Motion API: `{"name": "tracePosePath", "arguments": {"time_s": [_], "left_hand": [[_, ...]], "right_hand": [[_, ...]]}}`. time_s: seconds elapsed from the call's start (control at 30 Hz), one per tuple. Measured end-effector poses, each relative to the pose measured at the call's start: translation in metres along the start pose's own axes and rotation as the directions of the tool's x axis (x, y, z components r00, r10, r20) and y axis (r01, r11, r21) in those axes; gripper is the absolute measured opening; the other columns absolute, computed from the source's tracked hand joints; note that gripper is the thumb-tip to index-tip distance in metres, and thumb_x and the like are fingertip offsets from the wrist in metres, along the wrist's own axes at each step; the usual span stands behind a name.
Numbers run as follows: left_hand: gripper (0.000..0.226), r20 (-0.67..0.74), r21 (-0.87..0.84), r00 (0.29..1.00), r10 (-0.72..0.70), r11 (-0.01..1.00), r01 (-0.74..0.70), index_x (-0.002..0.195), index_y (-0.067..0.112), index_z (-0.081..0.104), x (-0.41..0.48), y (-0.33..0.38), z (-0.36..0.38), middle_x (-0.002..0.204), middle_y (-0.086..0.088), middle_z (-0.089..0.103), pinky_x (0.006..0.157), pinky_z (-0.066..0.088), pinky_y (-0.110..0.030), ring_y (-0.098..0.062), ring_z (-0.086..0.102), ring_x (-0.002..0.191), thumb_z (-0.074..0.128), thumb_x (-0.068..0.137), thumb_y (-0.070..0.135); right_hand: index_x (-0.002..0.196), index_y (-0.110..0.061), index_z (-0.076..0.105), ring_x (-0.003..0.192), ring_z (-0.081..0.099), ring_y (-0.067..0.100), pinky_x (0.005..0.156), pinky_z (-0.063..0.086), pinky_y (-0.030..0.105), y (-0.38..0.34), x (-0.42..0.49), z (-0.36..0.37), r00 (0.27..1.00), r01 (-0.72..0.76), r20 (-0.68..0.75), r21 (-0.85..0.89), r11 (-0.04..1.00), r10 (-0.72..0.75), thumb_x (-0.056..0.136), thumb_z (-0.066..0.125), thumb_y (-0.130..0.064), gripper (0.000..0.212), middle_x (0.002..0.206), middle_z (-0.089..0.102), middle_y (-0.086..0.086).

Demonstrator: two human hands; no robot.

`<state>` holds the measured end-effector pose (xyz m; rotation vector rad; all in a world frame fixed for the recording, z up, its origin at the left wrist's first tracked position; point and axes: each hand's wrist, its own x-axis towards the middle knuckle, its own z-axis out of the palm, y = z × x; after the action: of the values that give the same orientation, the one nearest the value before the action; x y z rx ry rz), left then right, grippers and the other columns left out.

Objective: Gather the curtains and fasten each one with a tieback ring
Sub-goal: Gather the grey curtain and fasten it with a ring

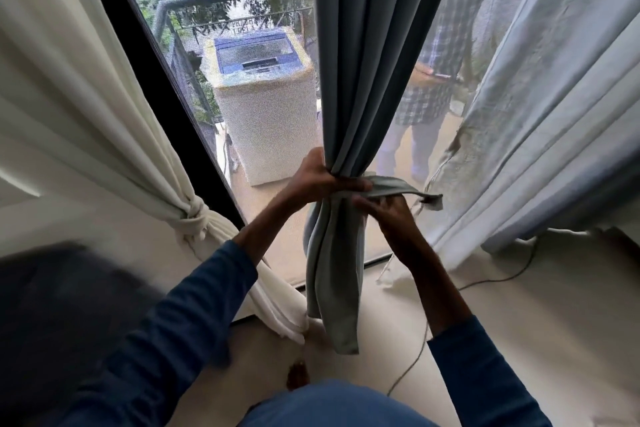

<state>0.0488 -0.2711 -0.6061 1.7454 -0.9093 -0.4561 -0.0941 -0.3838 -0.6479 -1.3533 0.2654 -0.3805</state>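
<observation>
My left hand point(322, 180) is curled tight round the gathered grey curtain point(374, 62), and my fingers hide where the wrap crosses it. My right hand point(389, 218) is blurred. Its bent fingers hold the tie strip point(398, 185), whose loose end sticks out to the right; the thumb is hidden. I count three curtains: this grey one in the middle, a white curtain point(86, 97) knotted on the left, and a sheer curtain point(554, 107) loose on the right, all cut off at the top.
</observation>
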Motion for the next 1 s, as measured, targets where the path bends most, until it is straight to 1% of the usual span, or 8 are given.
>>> {"name": "tracePosePath", "arguments": {"time_s": [0.07,0.13,0.27,0.4,0.53,0.63,0.8,1.0], "left_hand": [[0.051,-0.027,0.001,0.999,-0.022,1.0,0.022,0.099,-0.003,0.07,0.001,0.0,-0.002,0.099,-0.027,0.069,0.08,0.055,-0.056,-0.021,0.065,0.085,0.097,0.062,0.02],[0.047,-0.016,-0.019,1.0,-0.023,1.0,0.022,0.101,0.003,0.073,0.003,-0.002,-0.005,0.102,-0.022,0.072,0.085,0.057,-0.052,-0.017,0.067,0.089,0.096,0.064,0.021],[0.032,0.045,-0.076,0.999,-0.008,0.997,0.012,0.1,0.015,0.077,0.003,-0.002,0.001,0.101,-0.006,0.077,0.089,0.059,-0.042,-0.022,0.073,0.098,0.09,0.073,0.022],[0.029,0.003,-0.088,0.999,-0.053,0.995,0.053,0.095,0.028,0.077,0.004,-0.002,0.01,0.097,0.005,0.077,0.081,0.06,-0.027,-0.008,0.072,0.09,0.091,0.07,0.032],[0.028,-0.149,-0.097,0.981,-0.126,0.989,0.112,0.086,0.029,0.078,0.008,-0.005,0.016,0.088,0.003,0.077,0.079,0.06,-0.041,-0.013,0.074,0.085,0.092,0.063,0.034],[0.021,-0.233,-0.099,0.956,-0.177,0.982,0.158,0.08,0.016,0.079,0.011,-0.007,0.02,0.082,-0.006,0.077,0.076,0.06,-0.048,-0.019,0.074,0.081,0.088,0.064,0.025],[0.012,-0.225,-0.074,0.954,-0.2,0.979,0.188,0.072,0.011,0.078,0.016,-0.009,0.016,0.076,-0.012,0.077,0.077,0.059,-0.053,-0.03,0.075,0.08,0.083,0.065,0.021],[0.02,-0.228,-0.071,0.962,-0.152,0.988,0.139,0.075,0.009,0.076,0.018,-0.011,0.02,0.083,-0.019,0.075,0.073,0.058,-0.057,-0.037,0.073,0.086,0.087,0.063,0.02]], "right_hand": [[0.114,-0.008,0.07,0.113,0.063,0.025,0.104,0.046,0.048,-0.005,-0.002,-0.009,0.991,-0.028,-0.124,0.175,0.984,0.05,0.095,0.064,-0.017,0.022,0.117,0.071,0.012],[0.103,-0.015,0.074,0.106,0.067,0.024,0.1,0.05,0.048,-0.006,-0.002,-0.016,0.971,-0.043,-0.215,0.288,0.957,0.108,0.102,0.054,-0.019,0.02,0.109,0.074,0.009],[0.112,-0.009,0.069,0.105,0.072,0.024,0.092,0.059,0.04,-0.004,-0.003,-0.019,0.957,-0.03,-0.261,0.346,0.938,0.127,0.106,0.048,-0.017,0.023,0.113,0.075,0.008],[0.125,-0.004,0.063,0.11,0.07,0.03,0.096,0.058,0.04,0.0,-0.005,-0.019,0.946,-0.005,-0.281,0.486,0.874,0.162,0.105,0.048,-0.008,0.026,0.117,0.072,0.016],[0.109,-0.006,0.066,0.12,0.065,0.034,0.1,0.055,0.046,0.002,-0.006,-0.023,0.938,0.061,-0.311,0.582,0.811,0.153,0.1,0.045,0.003,0.025,0.116,0.073,0.019],[0.111,-0.009,0.067,0.111,0.07,0.028,0.092,0.058,0.043,-0.002,-0.004,-0.026,0.928,0.113,-0.347,0.608,0.786,0.135,0.1,0.047,0.0,0.024,0.11,0.075,0.016],[0.127,-0.014,0.062,0.1,0.074,0.024,0.079,0.062,0.036,-0.005,-0.003,-0.037,0.901,0.12,-0.415,0.522,0.844,0.129,0.108,0.042,-0.03,0.031,0.104,0.078,0.012],[0.127,-0.015,0.062,0.107,0.069,0.014,0.078,0.06,0.034,-0.011,0.001,-0.049,0.846,0.187,-0.516,0.524,0.831,0.136,0.107,0.047,-0.023,0.027,0.119,0.071,-0.002]]}}
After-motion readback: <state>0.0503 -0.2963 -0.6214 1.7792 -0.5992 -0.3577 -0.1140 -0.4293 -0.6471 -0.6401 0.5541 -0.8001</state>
